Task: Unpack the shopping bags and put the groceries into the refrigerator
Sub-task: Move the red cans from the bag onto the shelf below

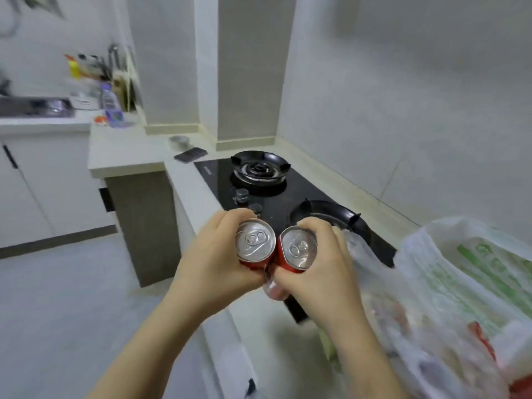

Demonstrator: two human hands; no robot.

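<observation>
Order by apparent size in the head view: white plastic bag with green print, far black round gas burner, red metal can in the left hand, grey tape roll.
1. White plastic bag with green print
2. Far black round gas burner, red metal can in left hand: alike, can nearer.
3. Grey tape roll

No text is legible. Green print on the white plastic bag (489,272), right of frame, is blurred; a pale mark on the black hob (302,188), centre, is too small. The red can (254,244) and second red can (298,249), lower centre, show no readable label.
</observation>
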